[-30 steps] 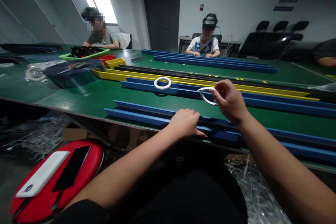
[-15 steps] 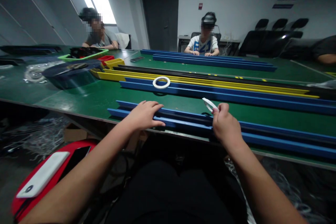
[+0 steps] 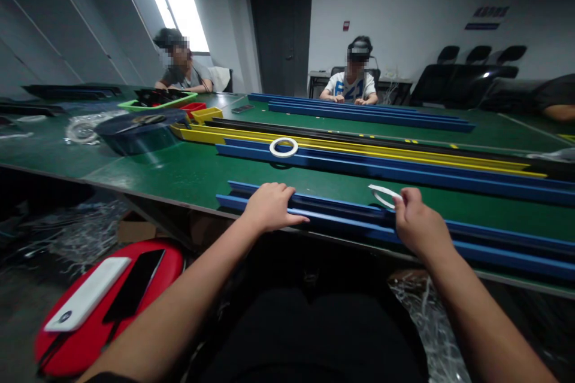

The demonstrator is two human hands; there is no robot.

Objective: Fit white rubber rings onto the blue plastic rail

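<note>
A long blue channel strip [image 3: 341, 215] lies along the table's near edge, with a dark groove running down its length. My left hand [image 3: 272, 206] grips it near its left end, fingers over the far wall and thumb stretched along the near one. Farther right, my right hand [image 3: 422, 221] pinches a thin white tape roll [image 3: 384, 194] between thumb and fingers. The roll is tilted above the strip. Another white tape roll [image 3: 284, 147] rests on a second blue channel strip [image 3: 404, 172] behind.
Yellow strips [image 3: 323, 146] and black strips lie beyond. At left are a large dark roll [image 3: 139, 131], a green tray [image 3: 157, 102] and small yellow [image 3: 205, 115] and red bins. Two people sit across the green table [image 3: 179, 164]. A red stool [image 3: 166, 281] bears two phones.
The near blue strip has slid right along the table edge, together with both hands. The tape roll is still in my right hand. My view has tilted up slightly.
</note>
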